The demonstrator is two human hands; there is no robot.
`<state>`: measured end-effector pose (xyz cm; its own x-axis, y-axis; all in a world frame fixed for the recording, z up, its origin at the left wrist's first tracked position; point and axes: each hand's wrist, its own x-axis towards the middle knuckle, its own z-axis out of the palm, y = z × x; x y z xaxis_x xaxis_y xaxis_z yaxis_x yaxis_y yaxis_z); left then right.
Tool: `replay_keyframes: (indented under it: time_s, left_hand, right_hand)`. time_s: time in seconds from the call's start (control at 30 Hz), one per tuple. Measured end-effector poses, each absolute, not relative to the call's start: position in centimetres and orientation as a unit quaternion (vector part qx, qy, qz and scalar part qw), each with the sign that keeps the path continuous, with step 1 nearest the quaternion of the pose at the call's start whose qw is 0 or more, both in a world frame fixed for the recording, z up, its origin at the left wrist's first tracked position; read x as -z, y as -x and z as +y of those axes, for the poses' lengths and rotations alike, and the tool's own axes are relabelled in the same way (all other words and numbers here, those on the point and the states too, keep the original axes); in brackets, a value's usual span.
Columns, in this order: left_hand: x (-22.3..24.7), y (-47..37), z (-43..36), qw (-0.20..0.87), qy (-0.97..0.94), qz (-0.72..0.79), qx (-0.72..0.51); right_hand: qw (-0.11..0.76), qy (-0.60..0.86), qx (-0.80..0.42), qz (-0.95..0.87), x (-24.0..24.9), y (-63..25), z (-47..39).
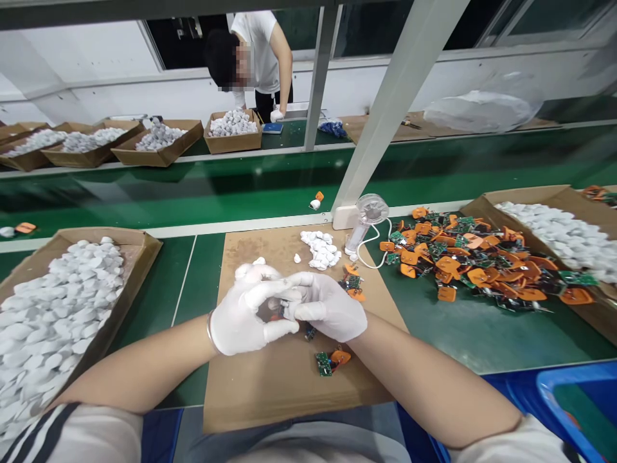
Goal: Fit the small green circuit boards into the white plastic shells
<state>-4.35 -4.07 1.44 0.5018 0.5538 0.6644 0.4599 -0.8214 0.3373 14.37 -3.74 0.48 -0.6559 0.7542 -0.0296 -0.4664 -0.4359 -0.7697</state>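
Observation:
My left hand [243, 315] and my right hand [332, 308], both in white gloves, meet over a brown cardboard sheet [255, 379]. Their fingers close around a small white part [289, 307], mostly hidden by the gloves. A bit of orange and something dark show beneath it. Just below my right hand lies a green circuit board [324, 364] with an orange piece [340, 357] wired to it. More orange-and-green assemblies [354, 283] sit beyond my right wrist. Small white shells [322, 249] are clustered at the sheet's far edge.
Left stands a cardboard box of white shells [58, 302]; another box [544, 225] is at right, beside a heap of orange pieces and circuit boards [463, 257]. A clear handheld fan [364, 222] stands by a slanted post [390, 122]. A co-worker [263, 51] bends over the far bench.

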Motion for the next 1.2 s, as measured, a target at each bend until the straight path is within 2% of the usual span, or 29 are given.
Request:
replay_keyframes:
  time_s: [0.33, 0.67, 1.2]
  left_hand:
    - [-2.5, 4.7, -4.5, 0.014, -0.884, 0.274, -0.38]
    - [-2.4, 4.6, -4.6, 0.038, -0.889, 0.273, -0.364]
    - [-2.4, 4.5, -4.7, -0.022, -0.877, 0.282, -0.388]
  right_hand:
    - [0.325, 0.171, -0.841, -0.396, -0.5, -14.0, -4.3]
    - [0.352, 0.158, -0.849, -0.36, -0.7, -13.9, -4.5]
    - [0.352, 0.211, -0.813, -0.412, -0.9, -13.8, -5.0]
